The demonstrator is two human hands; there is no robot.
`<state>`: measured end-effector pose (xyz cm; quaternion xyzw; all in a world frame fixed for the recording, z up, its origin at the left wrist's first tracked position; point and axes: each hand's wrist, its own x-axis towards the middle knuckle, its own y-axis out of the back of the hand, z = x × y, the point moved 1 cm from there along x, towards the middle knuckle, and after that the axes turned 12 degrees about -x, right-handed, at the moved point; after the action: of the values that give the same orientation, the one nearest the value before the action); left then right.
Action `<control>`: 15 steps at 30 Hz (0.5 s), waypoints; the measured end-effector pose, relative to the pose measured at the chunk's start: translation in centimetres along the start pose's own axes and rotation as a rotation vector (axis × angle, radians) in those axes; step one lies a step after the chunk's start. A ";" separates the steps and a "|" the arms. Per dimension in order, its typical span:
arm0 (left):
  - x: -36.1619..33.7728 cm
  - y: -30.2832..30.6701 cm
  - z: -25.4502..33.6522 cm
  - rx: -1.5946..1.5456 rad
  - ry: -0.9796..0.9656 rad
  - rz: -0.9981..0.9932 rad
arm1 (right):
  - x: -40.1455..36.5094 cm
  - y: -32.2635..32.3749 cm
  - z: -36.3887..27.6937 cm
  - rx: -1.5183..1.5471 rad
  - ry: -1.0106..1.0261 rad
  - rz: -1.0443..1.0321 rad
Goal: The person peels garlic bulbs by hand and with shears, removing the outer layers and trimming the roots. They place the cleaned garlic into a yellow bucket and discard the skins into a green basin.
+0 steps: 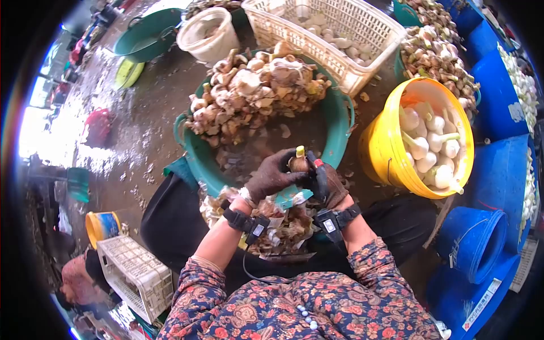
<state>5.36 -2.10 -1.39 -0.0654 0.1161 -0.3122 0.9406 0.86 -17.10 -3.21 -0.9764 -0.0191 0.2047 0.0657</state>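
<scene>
left hand (271, 179), in a dark dirty glove, is clenched around a garlic bulb (298, 165). the bulb sits at the near rim of the green basin (342, 116), with its cut pale stem end pointing up.
right hand (334, 187), also gloved, is closed on a small dark tool with a red tip (320, 171), held right against the bulb. cannot tell whether the tool has a blade.
both wrists carry black strapped devices (253, 225).
inside the basin, on its far side: a heap of unpeeled bulbs (255, 93), brown and husky.
just short of the basin's near rim, on the person's lap: loose husks (283, 229).
right of the basin: a yellow bucket (375, 152) holding clean white peeled bulbs (430, 141).
beyond the basin: a white plastic crate (365, 63) and a white bucket (207, 37).
further right of the basin, past the yellow bucket: blue tubs (498, 181).
</scene>
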 end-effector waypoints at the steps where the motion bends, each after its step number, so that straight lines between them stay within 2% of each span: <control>1: -1.2 -0.1 0.4 0.015 0.042 0.041 | -1.3 -0.8 -1.6 0.180 -0.119 0.004; 4: -3.8 -0.1 1.4 0.145 -0.046 0.162 | -1.2 -1.6 -0.5 0.079 -0.088 0.004; 6: -5.5 -0.5 2.8 0.340 -0.001 0.215 | -2.5 -2.0 -1.0 -0.563 0.352 0.304; 9: -7.2 -0.9 3.3 0.497 -0.098 0.240 | -3.2 -2.7 -1.3 -0.705 0.327 0.224; 11: -8.2 -0.9 3.8 0.514 -0.121 0.236 | -3.6 -3.3 -1.4 -0.731 0.410 0.209; 13: -8.9 -0.6 3.8 0.609 -0.093 0.198 | -3.8 -3.7 -1.5 -0.847 0.423 0.148; 14: -9.1 -0.4 3.8 0.620 -0.049 0.166 | -4.1 -4.0 -1.5 -0.779 0.458 0.131; 15: -9.6 -0.4 3.8 0.425 0.034 0.178 | -4.2 -4.0 -1.2 -0.780 0.452 0.122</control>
<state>-1.31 3.57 4.03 0.1500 0.0689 -0.2463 0.9550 -2.59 -13.55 0.08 -0.9477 -0.0221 -0.0326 -0.3166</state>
